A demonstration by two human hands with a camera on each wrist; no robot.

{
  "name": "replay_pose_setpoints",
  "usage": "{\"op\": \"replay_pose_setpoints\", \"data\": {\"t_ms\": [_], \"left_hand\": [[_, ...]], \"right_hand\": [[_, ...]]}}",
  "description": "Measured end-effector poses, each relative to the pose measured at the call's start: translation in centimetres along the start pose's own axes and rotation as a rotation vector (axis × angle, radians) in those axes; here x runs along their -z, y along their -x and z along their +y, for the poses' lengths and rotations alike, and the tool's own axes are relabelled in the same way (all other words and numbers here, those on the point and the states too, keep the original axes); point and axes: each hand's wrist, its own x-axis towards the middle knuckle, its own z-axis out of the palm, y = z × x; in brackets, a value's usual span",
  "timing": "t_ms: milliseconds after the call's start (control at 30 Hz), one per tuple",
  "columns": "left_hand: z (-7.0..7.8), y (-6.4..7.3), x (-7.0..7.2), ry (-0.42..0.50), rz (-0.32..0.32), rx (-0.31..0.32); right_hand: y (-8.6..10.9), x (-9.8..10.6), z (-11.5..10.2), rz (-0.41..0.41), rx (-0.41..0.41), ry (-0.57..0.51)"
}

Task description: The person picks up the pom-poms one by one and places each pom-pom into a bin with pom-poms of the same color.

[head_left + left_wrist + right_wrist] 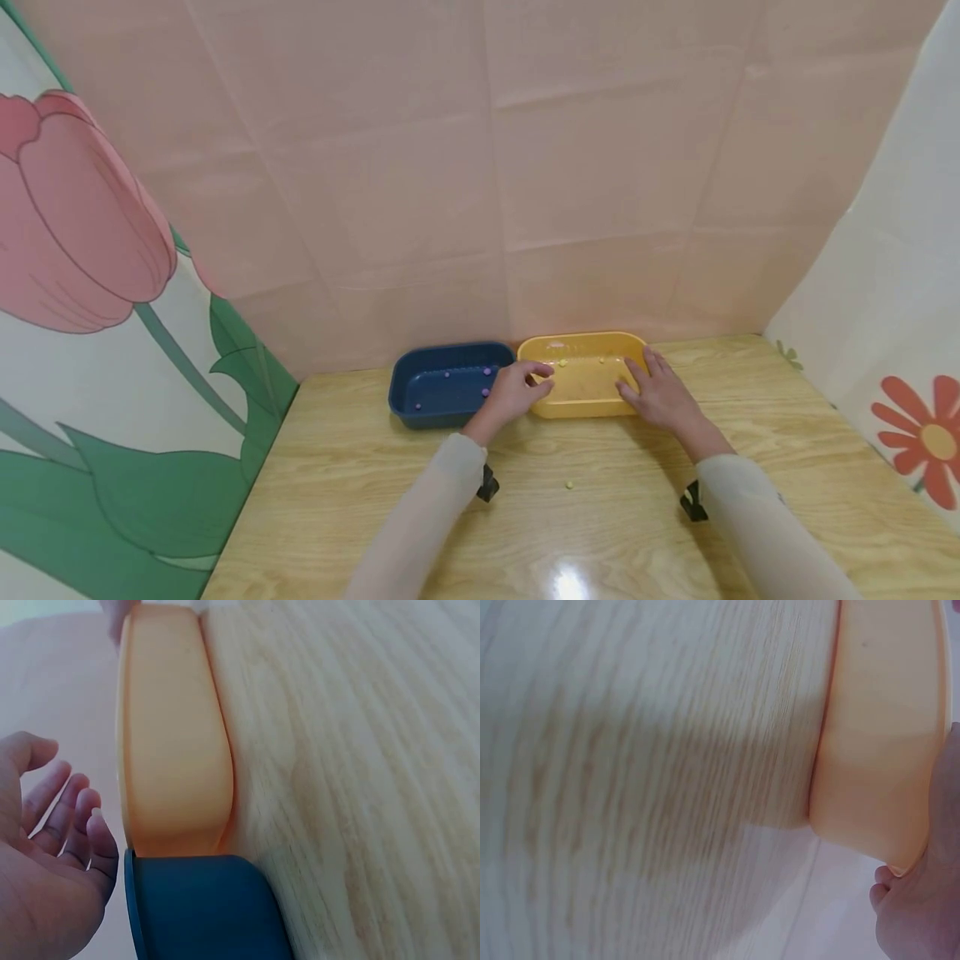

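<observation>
My left hand (513, 392) hovers where the blue tray (401, 417) meets the yellow tray (577, 409), its fingers loosely bent. Nothing shows between its thumb and fingers in the left wrist view. At the right end of the yellow tray, my right hand (663, 400) grips the rim, with some fingers inside and others over the outer side. Several small purple beads (487, 372) lie in the blue tray. Small yellow beads (563, 362) are in the yellow one. A single yellow-green bead (568, 484) lies on the table in front.
Both trays stand side by side at the back of the wood-grain table (337, 500), close to a pink cloth backdrop (375, 167). Printed floral sheets hang at left and right. Black wrist straps (487, 483) show under the sleeves.
</observation>
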Motion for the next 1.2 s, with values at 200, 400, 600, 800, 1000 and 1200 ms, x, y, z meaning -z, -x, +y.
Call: {"op": "replay_pose_setpoints", "data": {"t_ms": [200, 400, 600, 800, 1000, 1200], "left_hand": [[0.2, 1.2, 0.0, -0.008, -0.029, -0.033], [-0.1, 2.3, 0.2, -0.006, -0.059, -0.066], [-0.2, 3.6, 0.2, -0.001, -0.136, -0.080], [-0.6, 4.7, -0.1, -0.048, -0.231, -0.083], [-1.2, 5.4, -0.6, -0.068, -0.305, -0.125], [-1.4, 5.9, -1.2, -0.082, -0.371, -0.114]], "right_hand": [[-0.1, 0.1, 0.0, -0.014, -0.010, 0.000], [0.0, 0.3, 0.0, -0.023, -0.009, -0.001], [-0.1, 0.2, 0.0, -0.027, -0.014, -0.013], [-0.1, 0.3, -0.2, -0.021, -0.007, 0.002], [0.0, 0.5, -0.2, -0.024, -0.002, -0.002], [0.0, 0.4, -0.2, -0.021, 0.007, 0.005]]}}
